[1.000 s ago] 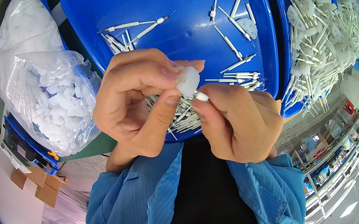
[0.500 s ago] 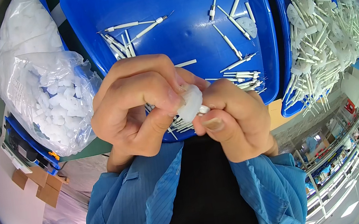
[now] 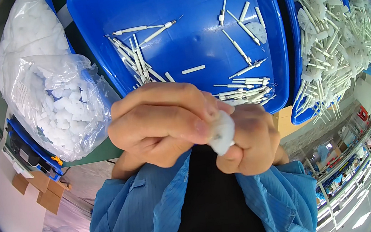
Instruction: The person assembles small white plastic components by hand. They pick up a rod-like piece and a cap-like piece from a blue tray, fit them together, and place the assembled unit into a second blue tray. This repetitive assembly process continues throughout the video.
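Observation:
Over the near edge of the blue tray, my left hand is closed, its thumb and fingertips pinching a translucent white plastic disc. The disc is tilted, with a small dark spot near its middle. My right hand presses against the disc's far side, fingers curled. A bit of a small white part shows between its fingers and the disc; the rest is hidden. Beyond my hands, thin white tubes with wire ends lie in the tray in loose groups.
The blue tray spans the work surface ahead. To its left stands a clear plastic bag of white plastic pieces. On the right, another blue bin overflows with white tubes and discs. Shelving stands at lower right.
Both hands have moved slightly right and nearer to me. The disc has turned to show more of its broad face, and my right hand has rolled, hiding its thumb and most of the small white part.

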{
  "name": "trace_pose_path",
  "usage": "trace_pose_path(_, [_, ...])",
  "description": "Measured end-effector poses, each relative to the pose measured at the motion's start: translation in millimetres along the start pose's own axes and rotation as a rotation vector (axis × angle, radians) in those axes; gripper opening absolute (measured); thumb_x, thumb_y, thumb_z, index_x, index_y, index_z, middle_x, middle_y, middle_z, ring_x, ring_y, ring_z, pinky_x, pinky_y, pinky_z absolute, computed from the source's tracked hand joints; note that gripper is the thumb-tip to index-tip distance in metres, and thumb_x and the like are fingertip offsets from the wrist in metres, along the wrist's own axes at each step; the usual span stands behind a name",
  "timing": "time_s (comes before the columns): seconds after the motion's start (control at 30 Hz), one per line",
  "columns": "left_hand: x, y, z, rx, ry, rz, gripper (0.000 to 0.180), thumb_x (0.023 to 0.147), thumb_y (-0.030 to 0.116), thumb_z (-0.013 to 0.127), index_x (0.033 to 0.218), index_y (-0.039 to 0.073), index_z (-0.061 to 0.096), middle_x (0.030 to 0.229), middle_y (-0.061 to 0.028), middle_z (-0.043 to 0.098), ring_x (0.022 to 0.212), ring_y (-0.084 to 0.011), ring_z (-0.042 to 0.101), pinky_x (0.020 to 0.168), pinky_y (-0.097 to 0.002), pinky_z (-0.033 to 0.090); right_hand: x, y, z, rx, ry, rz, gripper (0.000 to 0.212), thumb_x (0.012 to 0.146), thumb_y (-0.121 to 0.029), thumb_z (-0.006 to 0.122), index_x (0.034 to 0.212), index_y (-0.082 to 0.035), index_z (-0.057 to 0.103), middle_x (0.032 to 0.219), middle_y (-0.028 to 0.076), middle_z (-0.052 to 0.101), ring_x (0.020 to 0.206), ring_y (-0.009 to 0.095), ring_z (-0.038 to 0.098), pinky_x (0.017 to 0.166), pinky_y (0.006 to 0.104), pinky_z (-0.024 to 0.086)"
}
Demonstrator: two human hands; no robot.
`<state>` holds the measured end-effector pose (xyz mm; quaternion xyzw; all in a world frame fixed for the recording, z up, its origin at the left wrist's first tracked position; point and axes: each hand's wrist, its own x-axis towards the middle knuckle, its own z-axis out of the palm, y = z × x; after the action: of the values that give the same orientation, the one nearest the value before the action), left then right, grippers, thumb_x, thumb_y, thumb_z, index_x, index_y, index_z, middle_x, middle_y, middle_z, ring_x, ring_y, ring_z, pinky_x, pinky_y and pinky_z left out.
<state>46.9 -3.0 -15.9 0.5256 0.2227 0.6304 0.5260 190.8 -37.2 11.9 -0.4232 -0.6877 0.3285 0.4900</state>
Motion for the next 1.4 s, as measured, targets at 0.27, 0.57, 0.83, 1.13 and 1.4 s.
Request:
trace_pose_path(0.27, [8,5,-25,0.369,-0.333,0.104,0.059,0.081,0.018,0.077,0.126,0.000,0.042,0.110,-0.0274,0.052,0.088,-0.0356,0.066,0.075,-0.0487,0.061,8,11,-11,-0.134,0.004,0.005,0.029,0.064,-0.004,0.075,0.091,0.000,0.067,0.072,0.006,0.052,0.056,0.019,0.048,0.047,0.0296,0.039])
trace_pose_path(0.57, [6,10,-21,0.394,-0.232,0.086,0.058,0.075,0.016,0.081,0.122,0.002,0.048,0.109,-0.0223,0.055,0.087,-0.0299,0.066,0.074,-0.0451,0.062,6,13,-4,-0.292,0.001,-0.061,0.030,0.062,-0.010,0.075,0.091,-0.003,0.068,0.070,0.002,0.046,0.057,0.018,0.043,0.049,0.0292,0.033])
trace_pose_path(0.83, [18,12,-29,0.390,-0.290,0.004,0.043,0.068,0.018,0.086,0.099,0.000,0.063,0.112,-0.0232,0.053,0.085,-0.0348,0.068,0.073,-0.0415,0.063,3,17,-2,-0.281,-0.092,-0.038,0.027,0.064,-0.011,0.072,0.090,-0.004,0.067,0.069,0.001,0.042,0.057,0.017,0.039,0.051,0.0305,0.030])
trace_pose_path(1.13, [27,21,-43,0.479,-0.541,0.244,0.026,0.067,0.002,0.084,0.087,0.004,0.068,0.098,-0.0125,0.041,0.091,-0.0447,0.066,0.072,-0.0395,0.064,11,12,-17,-0.117,-0.192,0.073,0.020,0.068,-0.006,0.071,0.088,-0.004,0.065,0.071,0.003,0.048,0.059,0.019,0.043,0.052,0.0317,0.032])
trace_pose_path(1.4, [16,23,-34,0.638,-0.619,0.320,0.023,0.062,-0.008,0.080,0.082,0.001,0.073,0.097,-0.0102,0.040,0.091,-0.0473,0.066,0.068,-0.0348,0.063,15,-3,-24,0.203,-0.160,0.628,0.010,0.085,-0.005,0.067,0.078,0.002,0.066,0.056,0.007,0.058,0.041,0.017,0.050,0.039,0.0277,0.034])
